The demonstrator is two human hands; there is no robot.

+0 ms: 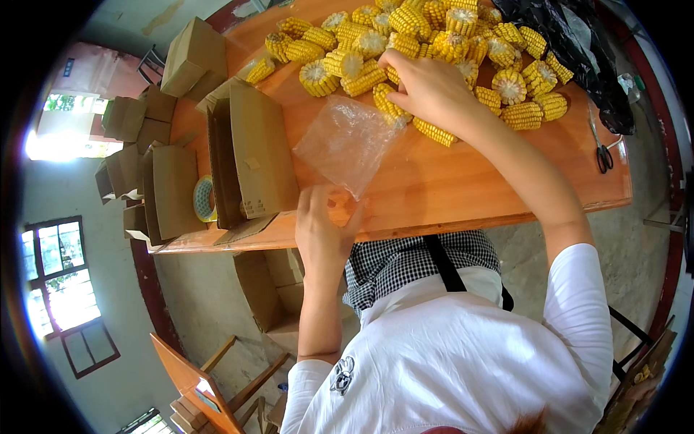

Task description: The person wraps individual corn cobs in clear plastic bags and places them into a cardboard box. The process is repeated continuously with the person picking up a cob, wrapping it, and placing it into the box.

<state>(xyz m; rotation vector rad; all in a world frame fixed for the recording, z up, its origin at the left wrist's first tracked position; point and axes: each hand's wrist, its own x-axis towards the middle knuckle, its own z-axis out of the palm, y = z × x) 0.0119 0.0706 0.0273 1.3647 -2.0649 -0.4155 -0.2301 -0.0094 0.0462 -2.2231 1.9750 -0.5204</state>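
Note:
Many short pieces of yellow corn cob [347, 63] lie heaped across the far side of the wooden table. My right hand [434, 92] reaches over the near edge of this pile, fingers bent down at the cobs; whether it grips one I cannot tell. A clear plastic bag [347, 144] lies flat between my hands, its right corner against a cob piece [387, 103] under my right hand. Close to the table's front edge, my left hand [328, 217] is at the bag's near corner, thumb apart from the fingers. Its fingertips are blurred, so a hold on the bag is unclear.
An open cardboard box [265, 152] stands left of the bag, with a roll of tape [204, 199] beside it. More cardboard boxes [173, 190] line the table's left end. Black-handled scissors [604, 157] lie at the right, near a black plastic bag [585, 59].

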